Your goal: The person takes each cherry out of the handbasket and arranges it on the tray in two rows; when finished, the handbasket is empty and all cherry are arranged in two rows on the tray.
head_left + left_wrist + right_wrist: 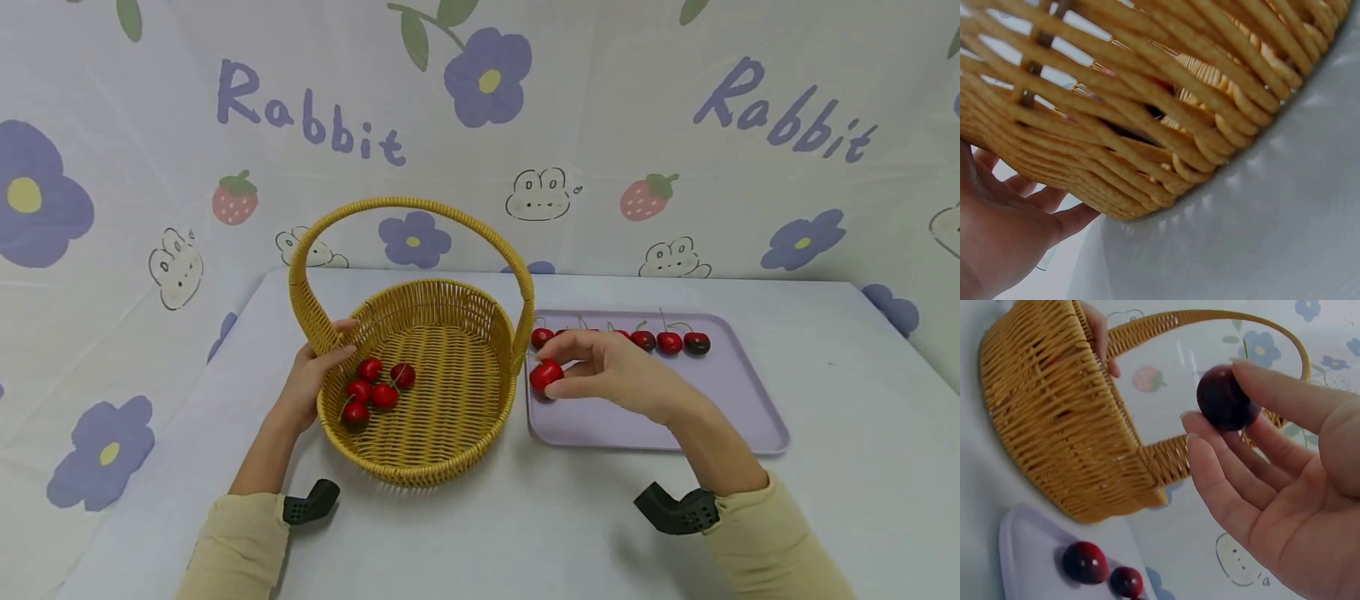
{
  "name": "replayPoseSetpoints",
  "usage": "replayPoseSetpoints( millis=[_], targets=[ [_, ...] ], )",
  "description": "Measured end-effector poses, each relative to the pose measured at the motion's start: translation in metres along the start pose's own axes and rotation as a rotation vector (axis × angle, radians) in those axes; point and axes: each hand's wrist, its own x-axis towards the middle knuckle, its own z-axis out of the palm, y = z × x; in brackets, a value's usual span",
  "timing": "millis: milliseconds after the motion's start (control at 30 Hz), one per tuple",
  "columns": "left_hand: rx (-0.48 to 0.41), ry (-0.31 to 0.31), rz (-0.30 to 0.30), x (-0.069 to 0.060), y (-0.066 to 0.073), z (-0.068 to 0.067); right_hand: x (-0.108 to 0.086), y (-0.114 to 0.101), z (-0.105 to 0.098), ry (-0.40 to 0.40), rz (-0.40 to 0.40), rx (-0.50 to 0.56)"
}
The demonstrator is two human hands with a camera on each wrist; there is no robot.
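At the left of the head view, my left hand (306, 379) grips the side of a yellow woven basket (450, 468) near the foot of its tall handle, thumb over the rim. Several red cherries (384, 396) lie inside, toward the left wall. My right hand (626, 375) pinches one cherry (546, 375) between thumb and fingertips, just right of the basket and above the near-left part of a lilac tray (652, 432). In the right wrist view, that held cherry (1225, 399) looks dark and sits apart from the basket wall (1066, 419).
A row of stemmed cherries (670, 342) runs along the tray's far edge, partly hidden by my right hand. The white tabletop (465, 542) ends at a patterned backdrop (600, 125) with flowers and rabbits. The basket handle (408, 202) arches high over the basket.
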Motion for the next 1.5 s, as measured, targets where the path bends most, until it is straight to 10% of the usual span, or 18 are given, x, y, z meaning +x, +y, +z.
replayPoseSetpoints(
  millis=[533,1500],
  targets=[
    [-0.012,0.008,-0.007,-0.001,0.001,0.000,0.012,0.054,-0.025,0.158,0.241,-0.018],
    [-0.018,-0.001,-0.005,-0.001,0.001,0.001,0.025,0.079,-0.009,0.257,0.373,-0.096]
  ],
)
